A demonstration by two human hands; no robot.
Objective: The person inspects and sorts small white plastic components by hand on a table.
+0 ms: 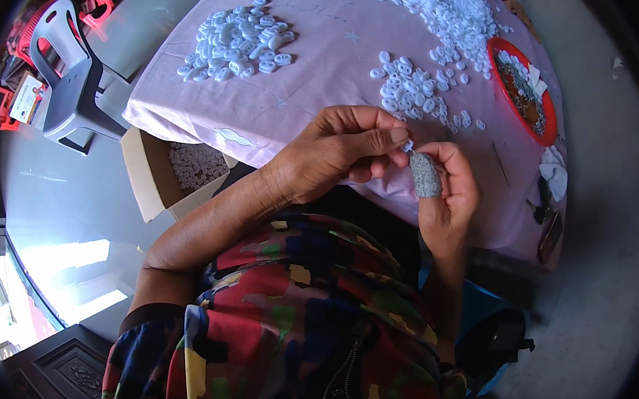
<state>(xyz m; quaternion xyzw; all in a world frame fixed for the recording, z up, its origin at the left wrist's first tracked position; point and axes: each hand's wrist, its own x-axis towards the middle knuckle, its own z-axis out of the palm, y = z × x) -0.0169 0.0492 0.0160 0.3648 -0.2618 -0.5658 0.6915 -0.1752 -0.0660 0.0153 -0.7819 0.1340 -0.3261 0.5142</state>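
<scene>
Head view looks down on two hands meeting just above the near edge of a tabletop covered in a pale lilac cloth (306, 86). Left hand (338, 152) has its fingers pressed together, thumb against fingertips, pinching a tiny white plastic ring-shaped piece (408, 145). Right hand (448, 191) meets it from the other side; its fingers are curled, and one of them wears a grey knitted fingertip sleeve (425, 175) whose tip touches the piece.

Risk as I judge it: the piece is small and smooth, held only at the very fingertips over the cloth's edge, so a slight slip of the pinch could drop it into the lap or onto the floor rather than the tabletop. The knitted sleeve could also dull the feel of the grip.

Only a sliver of the piece shows between the fingers, white and glossy; its exact shape cannot be told. Similar white plastic rings lie in a loose heap near the hands (418, 91) and another heap farther left (238, 39). A red round tray (546, 131) sits to the right, and an open cardboard box (141, 178) stands below the tabletop's left corner.
</scene>
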